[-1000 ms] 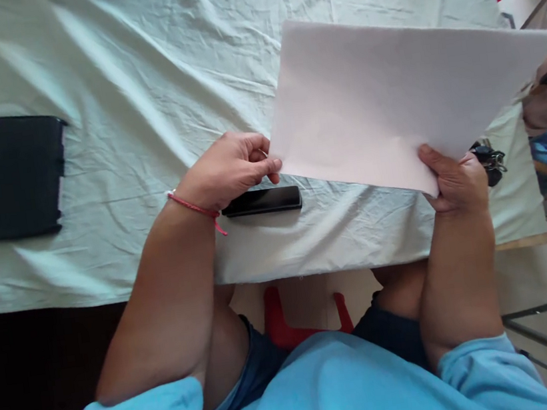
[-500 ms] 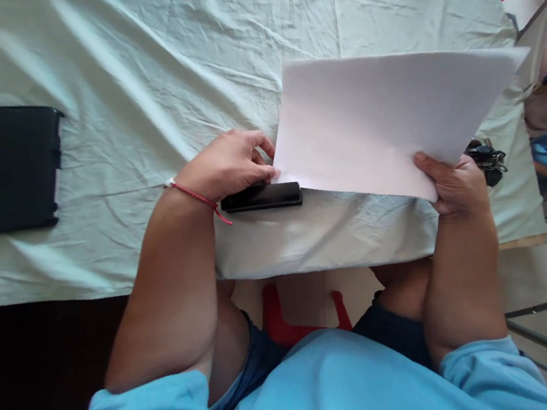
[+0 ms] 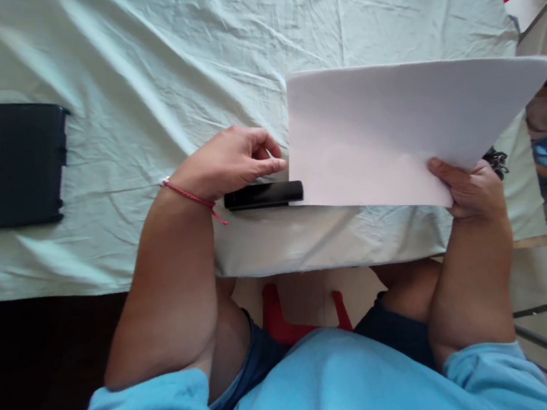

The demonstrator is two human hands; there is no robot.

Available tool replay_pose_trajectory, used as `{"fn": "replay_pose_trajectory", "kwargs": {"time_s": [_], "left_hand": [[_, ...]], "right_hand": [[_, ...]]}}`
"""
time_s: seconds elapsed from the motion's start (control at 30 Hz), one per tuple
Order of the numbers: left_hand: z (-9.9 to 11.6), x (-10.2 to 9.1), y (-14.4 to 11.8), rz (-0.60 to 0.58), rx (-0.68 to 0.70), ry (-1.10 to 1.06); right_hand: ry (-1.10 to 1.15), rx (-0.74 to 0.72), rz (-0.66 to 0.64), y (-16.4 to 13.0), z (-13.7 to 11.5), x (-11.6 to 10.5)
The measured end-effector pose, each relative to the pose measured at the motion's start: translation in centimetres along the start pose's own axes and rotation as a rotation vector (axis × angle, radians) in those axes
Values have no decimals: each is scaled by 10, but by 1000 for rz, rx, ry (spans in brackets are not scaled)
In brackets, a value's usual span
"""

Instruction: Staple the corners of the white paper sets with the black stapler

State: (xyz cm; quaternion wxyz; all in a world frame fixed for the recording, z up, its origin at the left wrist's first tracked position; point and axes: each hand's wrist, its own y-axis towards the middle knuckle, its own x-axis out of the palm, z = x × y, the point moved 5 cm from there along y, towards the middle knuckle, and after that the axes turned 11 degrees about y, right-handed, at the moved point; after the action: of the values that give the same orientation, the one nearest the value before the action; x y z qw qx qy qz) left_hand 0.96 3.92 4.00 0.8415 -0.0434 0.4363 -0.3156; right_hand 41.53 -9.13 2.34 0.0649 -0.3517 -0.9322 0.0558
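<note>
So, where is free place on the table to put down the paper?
Bare cloth lies between the black case and the sheet. It is crowded near the left hand, the phone and the keys.

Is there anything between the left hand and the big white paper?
Nothing visible stands between them. The left hand sits right at the left edge of the white paper, fingertips about touching it. The black phone lies just below the hand, not between. The right hand pinches the paper's lower right corner.
</note>
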Motion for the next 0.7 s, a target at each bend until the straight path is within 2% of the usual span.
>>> {"fn": "replay_pose_trajectory", "kwargs": {"time_s": [0.17, 0.3, 0.5, 0.7], "left_hand": [[9, -5, -9, -120, 160, -93], [13, -3, -8, -199, 272, -56], [14, 6, -4, -198, 217, -4], [21, 11, -3, -168, 265, 82]], "right_hand": [[-9, 8, 2, 0, -1, -1], [-17, 15, -6, -1, -1, 0], [15, -9, -16, -3, -1, 0], [21, 7, 5, -5, 1, 4]]}}
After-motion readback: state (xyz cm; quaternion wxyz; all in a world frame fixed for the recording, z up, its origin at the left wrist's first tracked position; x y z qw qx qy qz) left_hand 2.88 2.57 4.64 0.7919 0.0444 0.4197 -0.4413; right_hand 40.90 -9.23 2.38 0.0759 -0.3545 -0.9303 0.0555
